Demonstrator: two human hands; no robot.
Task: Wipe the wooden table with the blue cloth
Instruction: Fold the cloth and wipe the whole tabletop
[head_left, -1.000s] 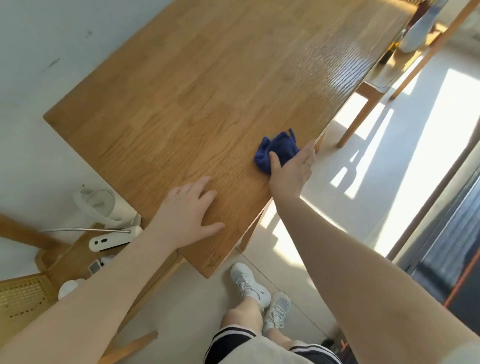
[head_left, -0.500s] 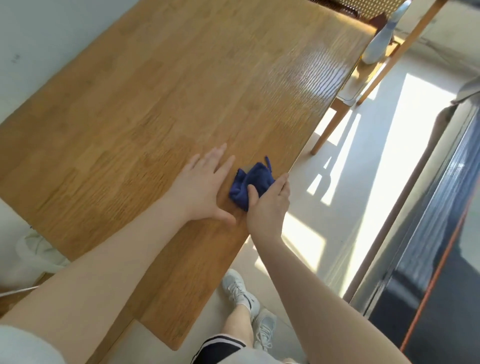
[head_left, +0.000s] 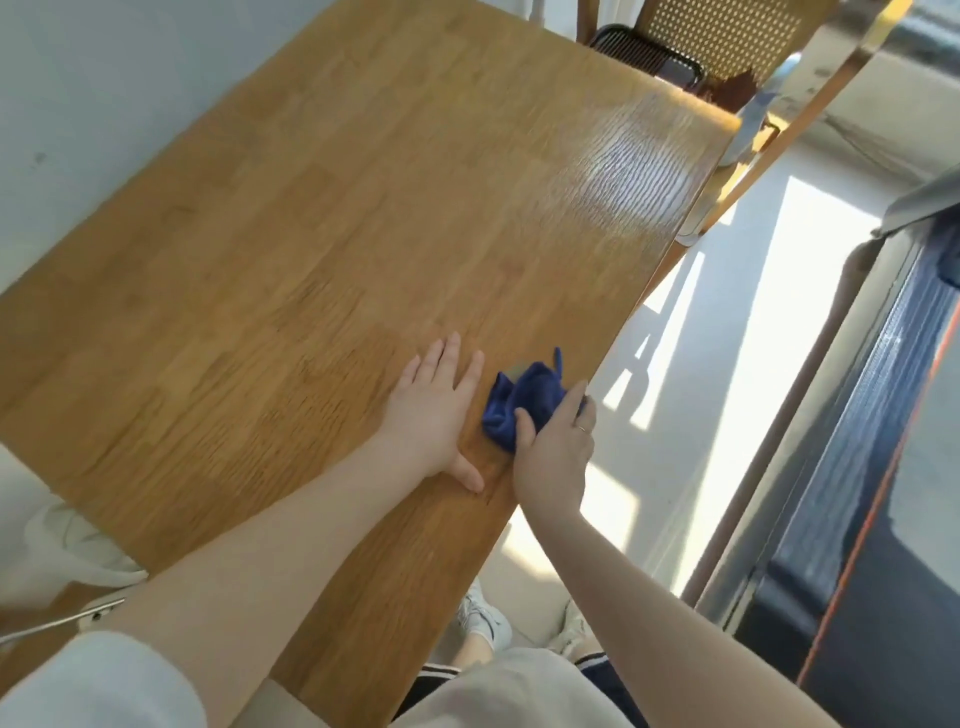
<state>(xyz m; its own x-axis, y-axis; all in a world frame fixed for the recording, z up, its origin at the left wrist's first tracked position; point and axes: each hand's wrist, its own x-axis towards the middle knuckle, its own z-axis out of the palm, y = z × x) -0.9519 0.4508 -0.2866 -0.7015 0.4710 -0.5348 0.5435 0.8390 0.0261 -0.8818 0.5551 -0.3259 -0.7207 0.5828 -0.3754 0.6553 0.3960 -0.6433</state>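
A long wooden table (head_left: 322, 249) fills most of the view and runs away from me. A crumpled blue cloth (head_left: 524, 402) lies on it close to the right edge. My right hand (head_left: 553, 452) grips the cloth from the near side, thumb on top, fingers curled over the table's edge. My left hand (head_left: 434, 410) rests flat on the wood just left of the cloth, fingers spread and pointing away from me.
A cane-backed wooden chair (head_left: 727, 31) stands beyond the table's far end, with a dark slatted object (head_left: 644, 49) next to it. Sunlit floor (head_left: 737, 332) lies to the right, then a dark door frame (head_left: 883, 395). My feet (head_left: 483, 618) are under the near edge.
My left hand slid forward along the table until it lay beside the cloth. The view tilted up toward the far end. My right hand kept hold of the cloth near the right edge.
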